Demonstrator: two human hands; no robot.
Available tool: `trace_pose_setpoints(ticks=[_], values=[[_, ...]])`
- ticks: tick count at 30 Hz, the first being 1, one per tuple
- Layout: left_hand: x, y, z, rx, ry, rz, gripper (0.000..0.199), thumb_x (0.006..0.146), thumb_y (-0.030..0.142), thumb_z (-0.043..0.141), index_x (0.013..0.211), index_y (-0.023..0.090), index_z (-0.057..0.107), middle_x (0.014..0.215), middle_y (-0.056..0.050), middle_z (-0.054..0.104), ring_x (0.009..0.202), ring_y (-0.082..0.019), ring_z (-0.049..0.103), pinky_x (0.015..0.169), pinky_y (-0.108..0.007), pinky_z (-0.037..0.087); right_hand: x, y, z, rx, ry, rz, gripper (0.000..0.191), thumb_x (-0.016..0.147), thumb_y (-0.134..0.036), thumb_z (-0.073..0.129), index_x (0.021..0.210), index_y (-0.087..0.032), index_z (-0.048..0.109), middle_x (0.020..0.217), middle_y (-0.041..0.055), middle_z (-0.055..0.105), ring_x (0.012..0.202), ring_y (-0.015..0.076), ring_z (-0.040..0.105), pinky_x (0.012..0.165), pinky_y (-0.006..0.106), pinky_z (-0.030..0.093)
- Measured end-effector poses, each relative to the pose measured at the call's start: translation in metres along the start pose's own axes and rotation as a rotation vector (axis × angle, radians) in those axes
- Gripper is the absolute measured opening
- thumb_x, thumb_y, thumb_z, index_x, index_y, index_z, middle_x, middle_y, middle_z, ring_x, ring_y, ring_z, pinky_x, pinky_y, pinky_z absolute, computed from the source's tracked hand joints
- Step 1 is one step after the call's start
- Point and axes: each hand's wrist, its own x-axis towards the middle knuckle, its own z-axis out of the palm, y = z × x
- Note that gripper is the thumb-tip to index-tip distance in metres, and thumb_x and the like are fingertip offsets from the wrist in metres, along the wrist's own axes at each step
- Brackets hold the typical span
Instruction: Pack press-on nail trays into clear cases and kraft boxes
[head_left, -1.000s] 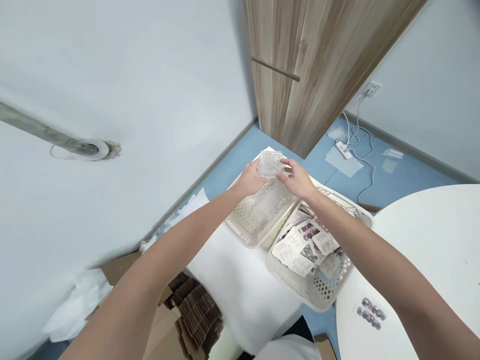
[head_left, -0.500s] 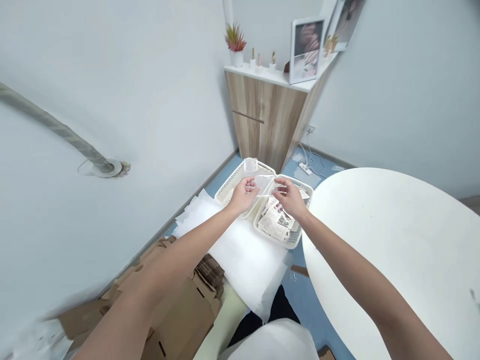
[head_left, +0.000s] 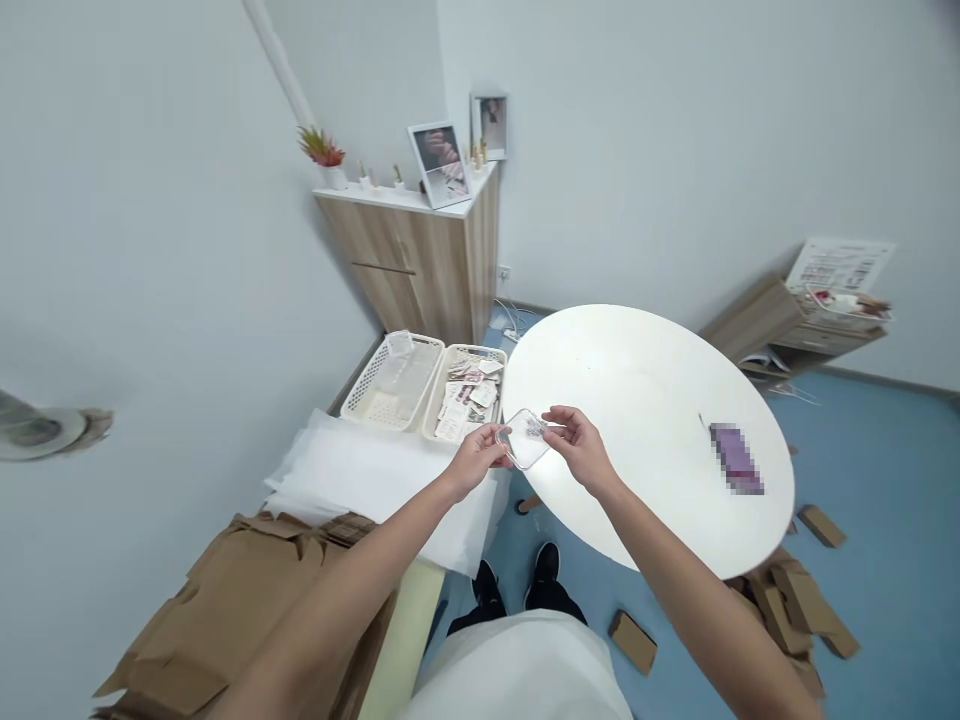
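Note:
Between my two hands is a clear plastic case (head_left: 527,440), held up over the near left edge of the round white table (head_left: 637,420). My left hand (head_left: 480,455) pinches its left side. At its right edge, the fingers of my right hand (head_left: 576,440) are closed on it. Something small and dark shows through the case near the right fingers, too fine to make out. Just beyond my left hand stands a white basket (head_left: 429,425) of printed cards (head_left: 471,390). Beside it is another white basket (head_left: 352,398) with clear plastic pieces (head_left: 400,345).
White foam sheets (head_left: 352,465) and flattened cardboard boxes (head_left: 255,600) are stacked at left. A blurred purple object (head_left: 736,460) lies on the table. Small cardboard boxes (head_left: 634,642) are on the blue floor. A wooden cabinet (head_left: 412,250) stands in the corner.
The view has swung right. My hands, with the clear case between them, have moved from over the baskets to the table's edge.

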Motion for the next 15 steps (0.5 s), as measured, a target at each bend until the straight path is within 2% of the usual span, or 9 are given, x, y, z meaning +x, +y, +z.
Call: trace_pose_setpoints(ticks=[5, 8, 11, 15], values=[[0.011, -0.023, 0.054, 0.027, -0.083, -0.032, 0.026, 0.065, 0.022, 0.058, 0.089, 0.017, 0.051, 0.069, 0.002, 0.059, 0.062, -0.012, 0.06, 0.068, -0.029, 0.046, -0.037, 0.012, -0.051, 0.001, 0.137, 0.073, 0.037, 0.066, -0.039, 0.064, 0.098, -0.023, 0.053, 0.111, 0.0074, 0.053, 0.096, 0.0189, 0.056, 0.083, 0.037, 0.044], [0.019, -0.041, 0.092, 0.087, -0.105, -0.049, 0.025, 0.066, 0.024, 0.058, 0.089, 0.017, 0.049, 0.071, 0.001, 0.058, 0.065, -0.012, 0.06, 0.065, -0.026, 0.044, -0.06, 0.024, -0.082, 0.038, 0.149, 0.157, 0.043, 0.068, -0.04, 0.062, 0.106, -0.024, 0.05, 0.111, 0.0075, 0.053, 0.087, 0.0184, 0.06, 0.079, 0.039, 0.046], [0.027, -0.06, 0.128, 0.157, -0.151, -0.04, 0.026, 0.068, 0.028, 0.059, 0.09, 0.017, 0.05, 0.074, 0.0, 0.058, 0.068, -0.012, 0.059, 0.065, -0.026, 0.043, -0.075, 0.037, -0.116, 0.066, 0.184, 0.195, 0.045, 0.068, -0.04, 0.06, 0.109, -0.024, 0.048, 0.099, 0.0053, 0.056, 0.075, 0.0168, 0.062, 0.075, 0.04, 0.048], [0.038, -0.077, 0.164, 0.326, -0.181, 0.051, 0.035, 0.068, 0.032, 0.062, 0.098, 0.017, 0.051, 0.082, -0.003, 0.058, 0.074, -0.013, 0.057, 0.071, -0.029, 0.043, -0.082, 0.044, -0.162, 0.065, 0.203, 0.195, 0.046, 0.067, -0.039, 0.061, 0.109, -0.024, 0.051, 0.089, 0.0024, 0.055, 0.069, 0.0159, 0.062, 0.074, 0.041, 0.049]])
